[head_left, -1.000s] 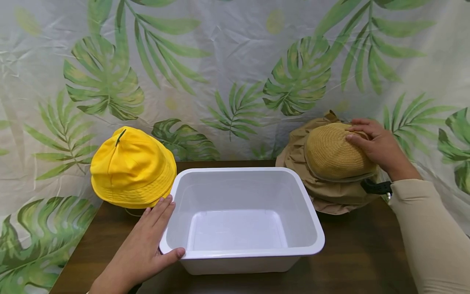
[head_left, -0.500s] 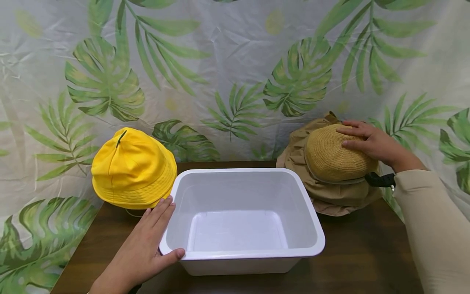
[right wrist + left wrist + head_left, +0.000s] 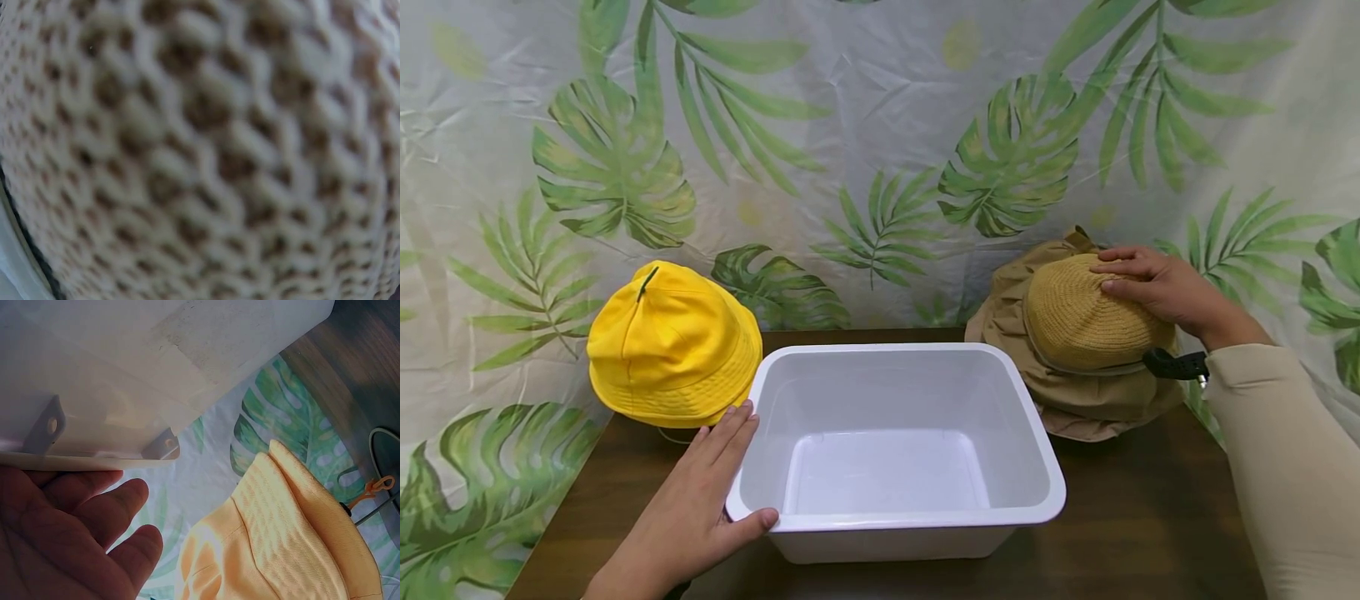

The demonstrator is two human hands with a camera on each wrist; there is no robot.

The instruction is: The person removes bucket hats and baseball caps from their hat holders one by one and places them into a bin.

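A white plastic tub (image 3: 887, 537) stands in the middle of the table. My left hand (image 3: 688, 500) rests along its left rim, fingers straight and thumb over the front corner. Just beyond those fingertips is a yellow bucket hat (image 3: 670, 346) with a dark green stem-like loop on top. To the right, a woven straw-coloured hat (image 3: 1063, 321) lies on a beige cloth hat (image 3: 1101, 408) with a wide brim. My right hand (image 3: 1165, 287) rests on the woven crown, its fingers spread and loosely bent. Woven mesh (image 3: 206, 150) fills the right wrist view, hiding that hand's fingers there.
The dark wooden table (image 3: 1120, 517) runs under everything. A leaf-printed curtain (image 3: 887, 108) hangs right behind the hats and tub. In the left wrist view, a cord with an orange toggle (image 3: 378, 484) hangs by the yellow hat.
My right hand has shifted slightly to the right and laid its fingers flatter over the woven crown. The left hand and the tub stay where they were.
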